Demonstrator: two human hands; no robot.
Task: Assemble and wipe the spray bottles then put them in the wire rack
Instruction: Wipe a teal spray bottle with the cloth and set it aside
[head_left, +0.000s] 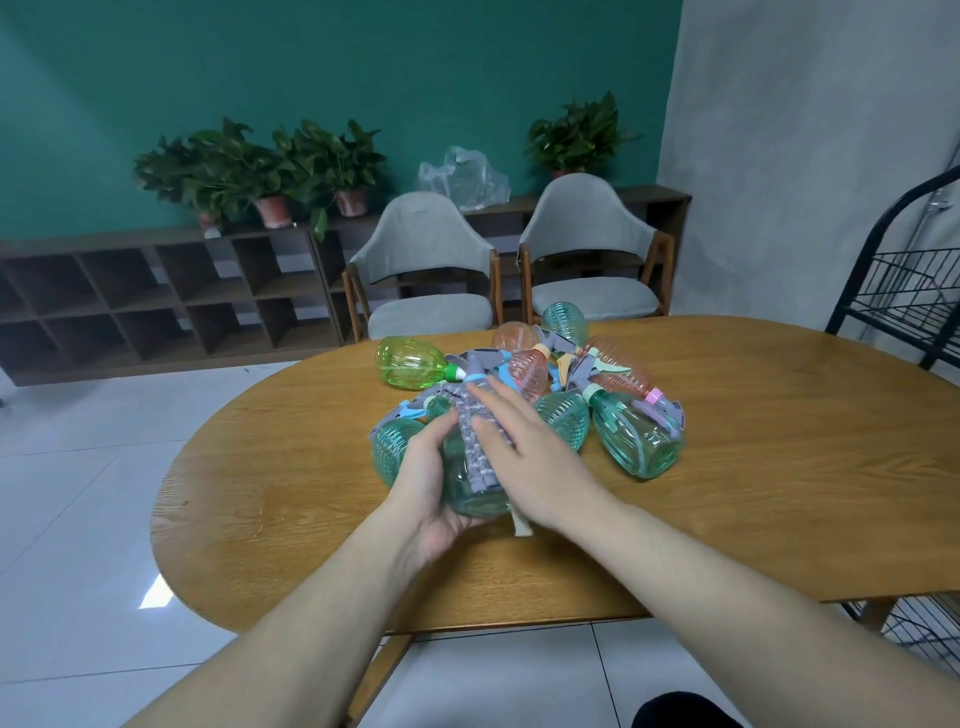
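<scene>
Teal-green and see-through, the ribbed plastic spray bottle lies on its side at the near edge of the pile on the oval wooden tabletop, its base toward the camera. The left hand cups it from below and the left, fingers curled round the body — that grip is grasping the bottle. The right hand lies flat on top, fingers straight, pressing a grey knitted cloth against the bottle; a pale strip of cloth pokes out under the wrist.

Much of the held bottle is covered by cloth and hands, so its neck and whether a trigger head is fitted cannot be made out. Behind it the heap is tangled: a yellow-green bottle, pinkish bottles, further teal ones and grey trigger heads overlap, and which heads are attached is hard to tell.

At the right edge a black wire rack is cut off by the frame — only part of one basket and its frame show. Beyond the tabletop stand two grey upholstered chairs, a low dark wooden shelf unit with potted plants and a clear plastic bag.
</scene>
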